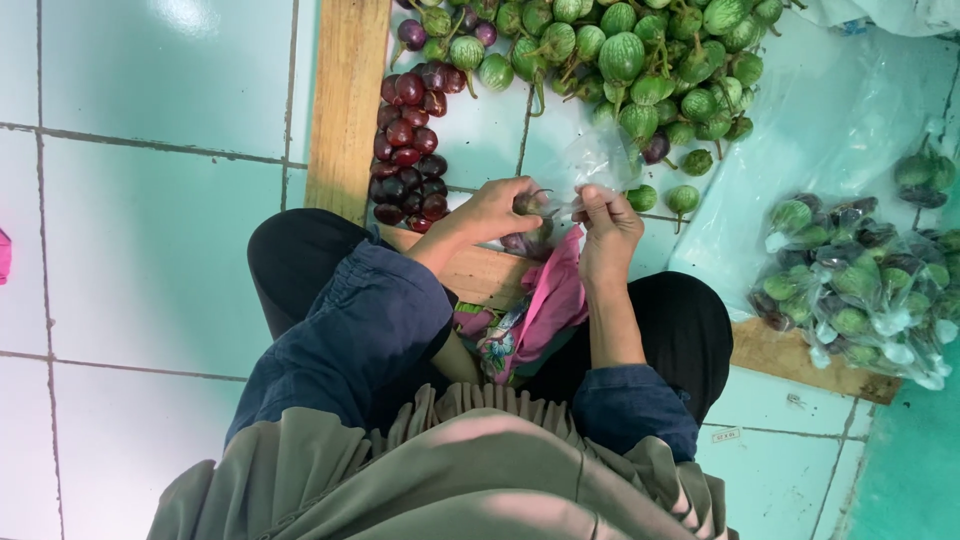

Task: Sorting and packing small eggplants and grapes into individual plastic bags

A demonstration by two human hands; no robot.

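I sit on a tiled floor looking down at my lap. My left hand [492, 212] grips a small dark-green eggplant [528, 203] at the mouth of a clear plastic bag [590, 160]. My right hand [608, 230] pinches the edge of that bag and holds it up. Just beyond my hands lies a heap of small round green eggplants [640, 60], and to its left a row of purple eggplants [410, 150]. A pink patterned cloth [535, 315] lies on my lap under both hands.
A wooden plank [345, 100] runs along the left of the purple pile. At the right, several filled clear bags of eggplants [860, 285] rest on a plastic sheet [830, 110] and another wooden board [800, 355]. Pale green floor tiles [150, 230] spread to the left.
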